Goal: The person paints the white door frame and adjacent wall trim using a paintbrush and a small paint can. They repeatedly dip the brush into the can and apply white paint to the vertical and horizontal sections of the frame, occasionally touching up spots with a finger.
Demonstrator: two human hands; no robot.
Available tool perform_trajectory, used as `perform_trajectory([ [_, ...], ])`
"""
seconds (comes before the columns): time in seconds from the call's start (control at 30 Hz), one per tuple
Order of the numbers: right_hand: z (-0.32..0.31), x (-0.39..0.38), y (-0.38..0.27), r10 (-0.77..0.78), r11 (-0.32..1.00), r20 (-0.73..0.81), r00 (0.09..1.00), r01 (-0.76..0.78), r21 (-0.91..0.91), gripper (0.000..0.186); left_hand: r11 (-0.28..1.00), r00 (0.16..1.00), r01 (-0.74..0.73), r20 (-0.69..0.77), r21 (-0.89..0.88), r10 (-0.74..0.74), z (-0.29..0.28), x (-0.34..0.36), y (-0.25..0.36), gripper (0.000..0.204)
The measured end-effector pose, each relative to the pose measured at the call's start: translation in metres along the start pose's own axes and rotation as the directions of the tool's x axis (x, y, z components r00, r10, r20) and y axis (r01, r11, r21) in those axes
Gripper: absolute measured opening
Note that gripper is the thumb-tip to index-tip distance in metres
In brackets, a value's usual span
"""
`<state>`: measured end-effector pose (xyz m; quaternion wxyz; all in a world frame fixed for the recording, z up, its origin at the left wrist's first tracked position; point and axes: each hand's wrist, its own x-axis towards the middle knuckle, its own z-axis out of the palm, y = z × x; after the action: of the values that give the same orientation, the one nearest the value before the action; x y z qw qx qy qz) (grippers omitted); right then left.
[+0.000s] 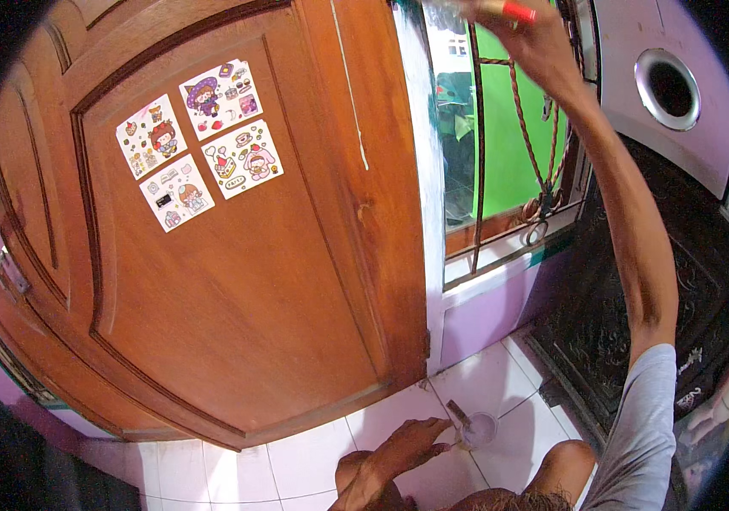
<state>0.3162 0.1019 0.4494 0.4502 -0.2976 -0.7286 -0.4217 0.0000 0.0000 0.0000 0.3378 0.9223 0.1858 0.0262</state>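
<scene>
Iron bars are blocking the window near the raised right hand, the brown door is walling off the left side, and 1 pale cup is crowding the left hand; open space is lying between the 2 hands.

Brown door, panelled, fills left and middle of view. Four sticker sheets on its face, two by two, slightly askew; upper right one bears a figure in a purple hat. Metal latch near far left edge. Dark grille with twisted bars; bright green surface behind. Lilac wall below. Right: metal-rimmed round opening, above a dark patterned panel. Floor: pale tiles, sunlit patches.
</scene>
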Motion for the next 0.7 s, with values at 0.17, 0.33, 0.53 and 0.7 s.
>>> perform_trajectory([
  [0.17,0.027,-0.075,-0.023,-0.034,0.999,0.164,0.986,0.038,-0.021,0.022,0.999,1.0,0.005,-0.02,0.046,-0.004,-0.01,-0.001,-0.004,0.051],
  [0.33,0.015,-0.102,-0.057,0.177,0.968,0.531,0.829,-0.243,0.057,0.022,0.999,1.0,0.006,-0.015,0.051,-0.005,-0.007,-0.002,-0.008,0.052],
  [0.53,0.004,-0.05,0.002,0.133,0.983,0.4,0.907,-0.174,0.067,0.024,0.997,1.0,-0.015,-0.004,0.071,0.015,-0.006,0.003,-0.01,0.052],
  [0.7,0.02,-0.039,-0.027,0.197,0.977,0.004,0.98,-0.197,0.083,0.019,0.998,0.999,-0.018,-0.034,0.056,0.02,-0.001,0.0,-0.015,0.052],
])
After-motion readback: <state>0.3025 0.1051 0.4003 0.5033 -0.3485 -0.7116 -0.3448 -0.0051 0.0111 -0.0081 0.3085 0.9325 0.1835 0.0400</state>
